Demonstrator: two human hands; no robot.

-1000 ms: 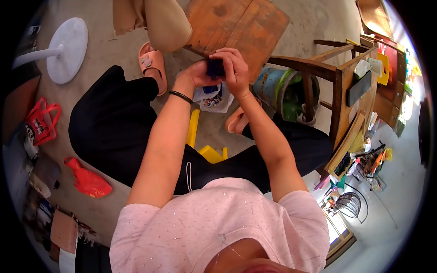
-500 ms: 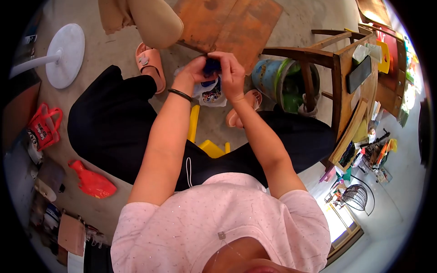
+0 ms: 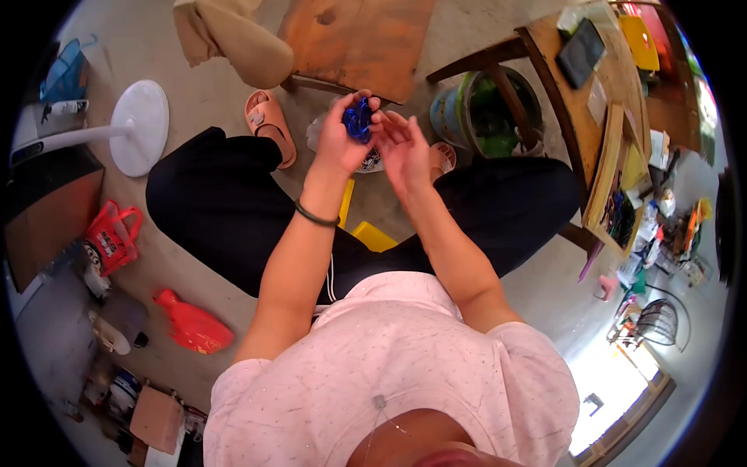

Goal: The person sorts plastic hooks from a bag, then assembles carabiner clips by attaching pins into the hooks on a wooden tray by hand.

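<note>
My left hand (image 3: 337, 146), with a dark bangle at the wrist, is curled around a shiny blue bundle (image 3: 358, 121). The bundle looks like looped or crumpled strips, but its kind is not clear. Beside it, my right hand (image 3: 404, 154) is turned palm up with the fingers loosely apart, the fingertips close to the blue bundle. I cannot make out anything held in the right hand. Below the hands, a plastic bag with a printed pattern (image 3: 372, 162) is partly hidden.
A wooden board or low table (image 3: 354, 47) lies ahead. On the right stand a bucket (image 3: 447, 117) and a wooden chair (image 3: 545, 70) carrying a phone (image 3: 580, 53). At left are a white round base (image 3: 148, 128), a red bag (image 3: 113, 237) and a red plastic item (image 3: 194, 323).
My right hand has come off the blue bundle and opened, palm up. The left hand has turned, so more of the bundle shows. The whole view has shifted slightly.
</note>
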